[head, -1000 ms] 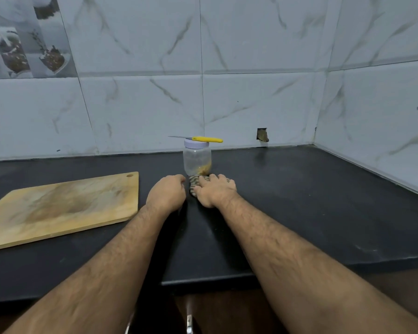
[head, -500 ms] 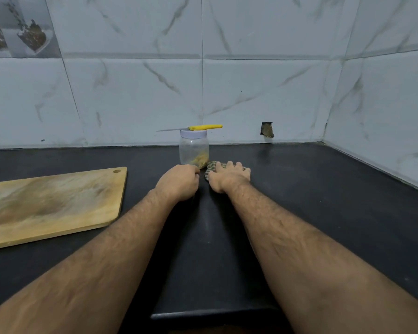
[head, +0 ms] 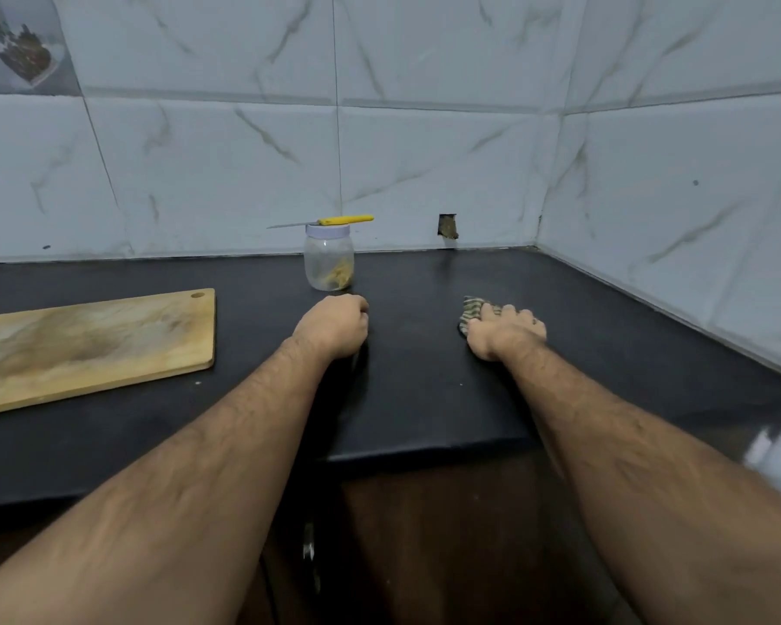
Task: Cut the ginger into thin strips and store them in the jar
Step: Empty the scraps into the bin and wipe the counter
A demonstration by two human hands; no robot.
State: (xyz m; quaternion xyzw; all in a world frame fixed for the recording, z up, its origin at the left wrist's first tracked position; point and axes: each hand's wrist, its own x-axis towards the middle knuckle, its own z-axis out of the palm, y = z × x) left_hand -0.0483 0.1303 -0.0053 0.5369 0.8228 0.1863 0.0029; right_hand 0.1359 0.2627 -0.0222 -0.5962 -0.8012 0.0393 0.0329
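Clear plastic, the jar [head: 328,263] is standing upright on the black counter [head: 424,399], close to the tiled wall [head: 244,173], with its pale lid [head: 328,229] on and a small heap of ginger strips [head: 340,276] lying at its bottom. Across that lid the yellow-handled knife [head: 330,221] is resting flat, its blade sticking out to the left of the jar. I am keeping my left hand [head: 333,325] just in front of the jar, fingers curled into a fist and gripping nothing that I can see; it is not touching the jar. My right hand [head: 506,331] is lying well to the right of the jar, fingers spread and pressing down on a striped cloth [head: 472,309] on the counter. Left of the jar, the wooden cutting board [head: 91,345] is lying flat on the counter.
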